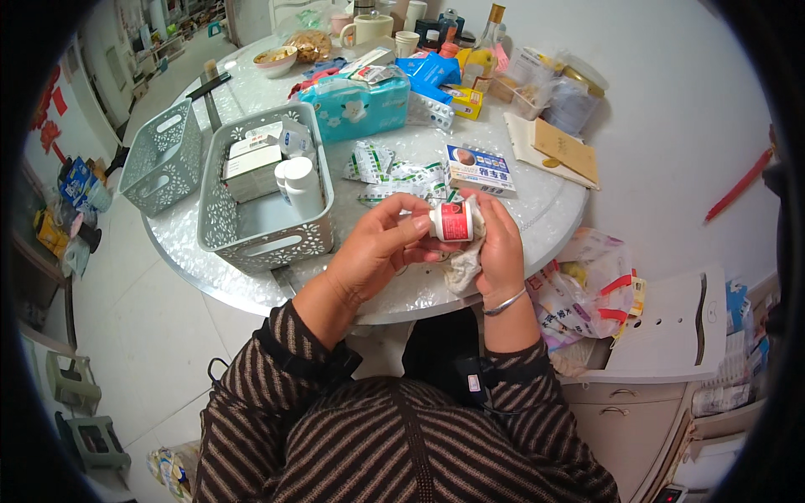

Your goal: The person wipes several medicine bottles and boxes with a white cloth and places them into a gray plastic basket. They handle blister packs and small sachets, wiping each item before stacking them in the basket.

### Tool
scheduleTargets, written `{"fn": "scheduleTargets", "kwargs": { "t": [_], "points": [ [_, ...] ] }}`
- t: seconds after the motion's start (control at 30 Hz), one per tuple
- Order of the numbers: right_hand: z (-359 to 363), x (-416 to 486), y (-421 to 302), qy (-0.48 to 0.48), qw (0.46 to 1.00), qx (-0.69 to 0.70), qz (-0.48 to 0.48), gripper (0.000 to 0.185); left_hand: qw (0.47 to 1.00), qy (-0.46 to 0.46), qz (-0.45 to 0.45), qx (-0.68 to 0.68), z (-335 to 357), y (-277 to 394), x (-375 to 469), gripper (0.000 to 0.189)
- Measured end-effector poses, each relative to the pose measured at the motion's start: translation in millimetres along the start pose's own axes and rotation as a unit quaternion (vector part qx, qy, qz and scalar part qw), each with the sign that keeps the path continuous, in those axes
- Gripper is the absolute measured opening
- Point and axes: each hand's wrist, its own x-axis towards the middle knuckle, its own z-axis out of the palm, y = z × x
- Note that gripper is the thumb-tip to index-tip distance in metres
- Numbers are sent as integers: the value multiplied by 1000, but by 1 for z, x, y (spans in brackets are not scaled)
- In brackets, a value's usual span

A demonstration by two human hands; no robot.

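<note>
A small white pill bottle [454,221] with a red label lies sideways between my two hands, above the near part of the round table. The fingers of my left hand [393,236] grip its cap end. My right hand [501,242] holds a crumpled white cloth [465,267] against the bottle's other end. Just beyond my hands lie several green-and-white foil packets [402,176] and a blue-and-white medicine box [479,168]. To the left stands a grey-green plastic basket [286,251], holding white bottles [303,185] and white cartons [253,165].
A second grey-green basket [160,188] stands at the table's left edge. Farther back are a teal tissue pack [355,110], blister packs [429,112], a bowl [275,63] and a glass bottle [494,28]. Brown envelopes [566,148] lie right; plastic bags [585,283] sit beside the table.
</note>
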Motion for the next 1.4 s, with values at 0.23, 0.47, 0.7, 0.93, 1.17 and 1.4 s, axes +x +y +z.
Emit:
{"fn": "scheduleTargets", "kwargs": {
  "t": [0.23,0.47,0.7,0.93,1.17,1.4],
  "points": [
    [-18,-5,-19,73,996,25,-45,36,1000,11,15,19,4,0,0,38],
    [10,-17,-8,-2,983,-138,-118,38,997,22,35,68,1,-3,0,41],
    [9,-16,7,-22,976,-190,-100,32,992,48,63,101,7,-5,0,45],
    [12,-14,3,-44,897,-339,-280,33,992,74,-26,99,-1,1,1,30],
    [17,-18,-22,-88,834,-403,-367,38,981,27,11,190,-4,-13,4,26],
    [26,-15,-3,-107,841,-485,-214,38,966,-25,59,252,-12,-23,0,44]
  ]
}}
